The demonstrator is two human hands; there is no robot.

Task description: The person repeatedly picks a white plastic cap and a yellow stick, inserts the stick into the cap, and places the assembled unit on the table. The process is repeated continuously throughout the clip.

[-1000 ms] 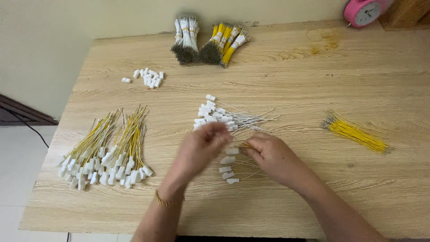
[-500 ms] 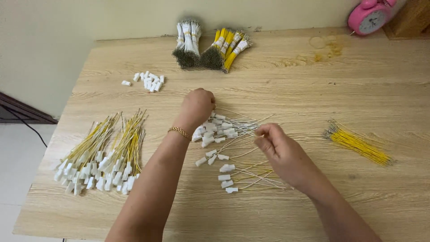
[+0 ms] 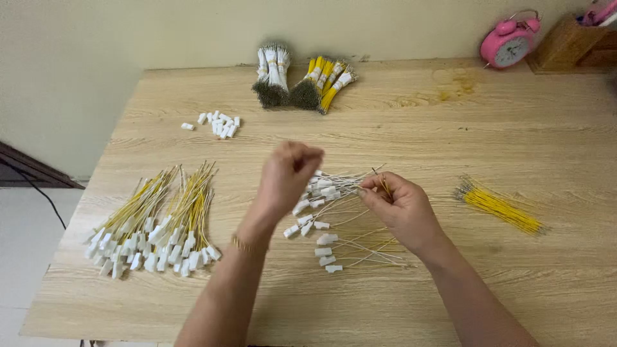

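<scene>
My left hand (image 3: 289,177) is raised over the middle of the wooden table (image 3: 450,128) with its fingers pinched together; nothing shows in them. My right hand (image 3: 402,209) pinches a thin yellow wire (image 3: 383,182) at its fingertips, a short gap from the left hand. Under and between the hands lies a loose heap of thin pale wires with white plastic connectors (image 3: 324,193). More of these are spread out nearer to me (image 3: 350,254).
Two fans of yellow wires with white connectors (image 3: 157,222) lie at the left. Bare yellow wires (image 3: 501,209) lie at the right. A few loose white connectors (image 3: 218,122), tied wire bundles (image 3: 302,83), a pink alarm clock (image 3: 511,42) and a wooden box (image 3: 569,45) sit at the back.
My left hand went out toward the back left, away from the right hand, and has come back near the heap. My right hand stayed in place with the wire.
</scene>
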